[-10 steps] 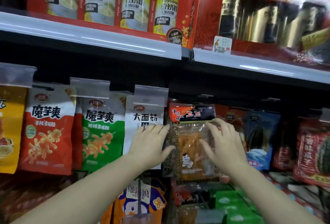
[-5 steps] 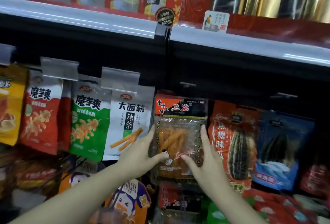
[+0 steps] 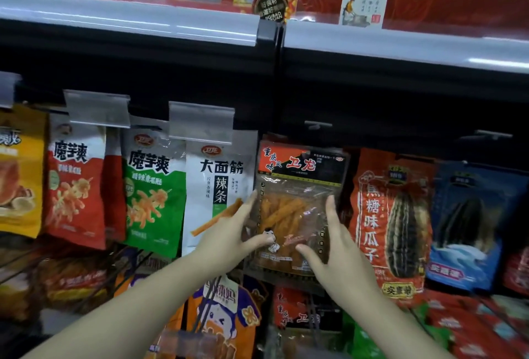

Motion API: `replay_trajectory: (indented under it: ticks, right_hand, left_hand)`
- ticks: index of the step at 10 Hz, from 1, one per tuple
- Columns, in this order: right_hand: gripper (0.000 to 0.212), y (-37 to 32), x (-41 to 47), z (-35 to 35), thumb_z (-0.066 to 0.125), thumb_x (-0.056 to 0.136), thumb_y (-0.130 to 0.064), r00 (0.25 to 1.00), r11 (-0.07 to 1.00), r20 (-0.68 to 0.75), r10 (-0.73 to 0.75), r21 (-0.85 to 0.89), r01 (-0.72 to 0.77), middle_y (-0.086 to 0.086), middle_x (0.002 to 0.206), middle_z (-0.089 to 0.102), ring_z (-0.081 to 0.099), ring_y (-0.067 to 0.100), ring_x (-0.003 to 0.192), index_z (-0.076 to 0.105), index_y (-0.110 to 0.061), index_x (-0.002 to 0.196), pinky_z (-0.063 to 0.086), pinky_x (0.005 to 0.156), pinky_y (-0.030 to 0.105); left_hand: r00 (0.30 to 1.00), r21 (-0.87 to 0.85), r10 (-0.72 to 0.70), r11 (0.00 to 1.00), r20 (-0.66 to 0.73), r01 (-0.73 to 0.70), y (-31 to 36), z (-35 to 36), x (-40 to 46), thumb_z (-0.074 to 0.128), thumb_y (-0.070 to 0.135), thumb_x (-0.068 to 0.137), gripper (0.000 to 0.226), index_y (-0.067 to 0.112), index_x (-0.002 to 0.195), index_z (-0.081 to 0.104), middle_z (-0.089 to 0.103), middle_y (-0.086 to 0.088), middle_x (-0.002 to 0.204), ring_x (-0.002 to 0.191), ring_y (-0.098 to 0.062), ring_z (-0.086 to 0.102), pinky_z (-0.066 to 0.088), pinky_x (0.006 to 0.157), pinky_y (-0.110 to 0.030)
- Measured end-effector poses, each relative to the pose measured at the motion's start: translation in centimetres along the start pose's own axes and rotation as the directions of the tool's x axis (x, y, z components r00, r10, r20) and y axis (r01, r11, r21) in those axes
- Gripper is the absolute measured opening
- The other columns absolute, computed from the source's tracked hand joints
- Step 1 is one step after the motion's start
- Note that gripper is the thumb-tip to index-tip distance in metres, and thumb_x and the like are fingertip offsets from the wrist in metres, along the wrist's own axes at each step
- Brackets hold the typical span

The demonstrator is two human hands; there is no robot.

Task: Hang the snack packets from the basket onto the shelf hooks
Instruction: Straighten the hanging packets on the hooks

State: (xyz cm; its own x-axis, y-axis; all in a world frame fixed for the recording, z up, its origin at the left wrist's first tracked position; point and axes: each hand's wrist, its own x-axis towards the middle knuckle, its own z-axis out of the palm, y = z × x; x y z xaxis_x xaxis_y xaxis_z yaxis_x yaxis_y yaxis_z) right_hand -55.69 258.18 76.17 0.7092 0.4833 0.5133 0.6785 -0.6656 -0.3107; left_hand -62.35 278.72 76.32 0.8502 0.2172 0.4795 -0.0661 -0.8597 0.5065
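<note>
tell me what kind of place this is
Most likely a shop's snack aisle. Rows of packets such as the white spicy strip packet hang under clear price tag holders, boxed goods sit on the shelf rail above, and both hands steady a clear-fronted packet.

Both hands flat on clear snack packet (image 3: 297,215) hanging under shelf: left hand (image 3: 229,232) at 9 o'clock, right hand (image 3: 340,250) at 4 o'clock.
</note>
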Motion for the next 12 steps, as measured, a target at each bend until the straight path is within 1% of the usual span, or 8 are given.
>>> replay_trajectory:
  ticks: [1,2,4,6,7,8,10,12]
  right_hand:
    - [0.097,-0.3,-1.1,-0.4,0.039,0.083,-0.071,1.000,0.999,0.014,0.015,-0.032,-0.014,-0.005,0.148,0.030,0.058,0.012,0.105,-0.049,-0.050,0.121,0.054,0.074,0.024]
    - [0.094,-0.9,-2.1,-0.8,0.037,0.082,-0.072,0.999,0.998,-0.002,0.040,-0.055,-0.040,-0.007,0.147,0.025,0.056,0.004,0.081,-0.045,-0.051,0.123,0.054,0.065,0.020]
    - [0.087,-2.3,-3.2,-1.2,0.041,0.084,-0.066,0.996,0.996,-0.032,0.082,-0.026,-0.082,-0.008,0.151,0.017,0.055,0.010,0.095,-0.035,-0.052,0.124,0.048,0.068,0.024]
    - [0.091,-2.5,-3.2,-0.4,0.045,0.083,-0.065,0.990,0.991,-0.058,0.127,-0.021,-0.129,-0.005,0.147,0.021,0.056,0.006,0.078,-0.033,-0.051,0.128,0.042,0.053,0.018]
    - [0.093,-2.9,-3.3,-0.1,0.049,0.084,-0.062,0.985,0.990,-0.101,0.137,-0.032,-0.141,-0.003,0.149,0.023,0.058,0.016,0.098,-0.027,-0.047,0.136,0.052,0.068,0.028]
    - [0.095,-3.3,-3.4,0.2,0.052,0.085,-0.058,0.979,0.987,-0.131,0.156,-0.015,-0.159,-0.001,0.153,0.019,0.041,0.021,0.128,-0.022,-0.041,0.141,0.048,0.090,0.035]
    - [0.092,-4.9,-4.3,0.8,0.060,0.084,-0.049,0.952,0.981,-0.248,0.177,-0.031,-0.190,-0.007,0.156,-0.008,-0.003,0.015,0.142,-0.007,-0.041,0.146,0.019,0.112,0.050]
    - [0.075,-8.1,-6.0,2.3,0.064,0.085,-0.036,0.942,0.980,-0.332,0.054,-0.165,-0.115,0.001,0.156,0.003,0.005,0.026,0.142,0.026,-0.025,0.148,0.010,0.113,0.051]
  left_hand:
    - [0.998,-0.036,0.032,0.999,-0.046,-0.034,-0.4,-0.2,-0.8,0.058,0.068,0.073,0.098,0.040,0.151,0.006,0.061,0.019,0.093,0.078,0.001,0.060,0.055,0.068,-0.023]
    - [0.998,-0.019,0.025,0.999,-0.054,-0.026,-0.9,-0.7,-1.6,0.050,0.078,0.065,0.104,0.037,0.151,0.011,0.056,0.016,0.127,0.108,-0.001,0.055,0.051,0.088,-0.025]
    - [0.962,0.328,0.029,0.942,-0.270,0.064,-3.1,-1.9,-2.5,0.029,0.087,0.068,0.102,0.029,0.151,0.020,0.025,0.009,0.154,0.141,-0.013,0.022,0.026,0.112,-0.033]
    - [0.987,0.488,0.010,0.870,-0.160,0.070,-5.3,-2.3,-2.1,0.044,0.063,0.089,0.083,0.030,0.153,0.003,-0.024,0.005,0.157,0.149,-0.023,0.002,0.027,0.113,-0.043]
    - [0.991,0.517,0.056,0.856,-0.125,0.017,-6.0,-2.5,-2.1,0.047,0.050,0.094,0.078,0.031,0.153,0.000,-0.031,0.006,0.151,0.149,-0.022,0.007,0.031,0.110,-0.041]
    - [0.993,0.496,0.053,0.868,-0.103,0.005,-6.3,-3.2,-2.5,0.046,0.048,0.095,0.075,0.033,0.153,-0.001,-0.026,0.004,0.157,0.148,-0.020,0.010,0.032,0.110,-0.039]
    - [0.995,0.468,0.073,0.883,-0.070,-0.032,-6.9,-4.9,-4.2,0.046,0.043,0.096,0.074,0.031,0.153,0.000,-0.012,0.002,0.161,0.148,-0.021,0.012,0.031,0.111,-0.039]
    - [0.994,0.444,0.076,0.895,-0.082,-0.032,-8.9,-6.9,-6.7,0.040,0.045,0.098,0.068,0.028,0.154,0.006,0.002,0.002,0.162,0.148,-0.021,0.012,0.026,0.114,-0.042]
